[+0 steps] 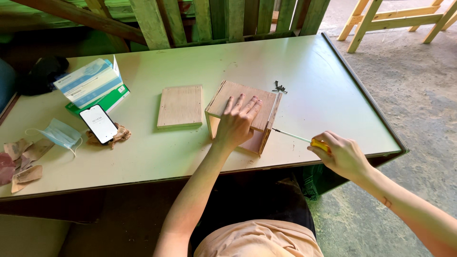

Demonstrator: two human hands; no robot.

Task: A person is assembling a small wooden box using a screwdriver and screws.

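Left hand [236,123] lies flat, fingers spread, on top of the box [243,115], pressing it down on the counter [304,76]. Not gripping anything, just palm and fingers bearing on the top panel. The box is plywood, open toward the person, standing mid-counter right under that hand.

Right hand [343,156] is clenched round the yellow handle of a screwdriver [301,138]. The shaft runs from that hand leftward and its tip meets the box's right side panel, low down near the front corner. Can't make out a screw at the tip; too small to tell.

Step in hand, as I read it: driving a screw sideways into the right wall while the other hand braces the box against the push.

Next move calls for: keeping the shaft square to the side panel and the push in line with it, or the tip cams out. The left hand needs to counter that sideways thrust, since the box sits loose on a smooth counter and could slide away from the right hand.

Around:
- Screws [279,87], a small dark pile, just beyond the box's far right corner, within reach of the right hand.
- Spare panel [180,106] lying flat just left of the left hand, apart from the box.
- Phone [98,123], mask [59,134], carton [90,83] and sandpaper scraps [24,159] well to the left, out of the way.
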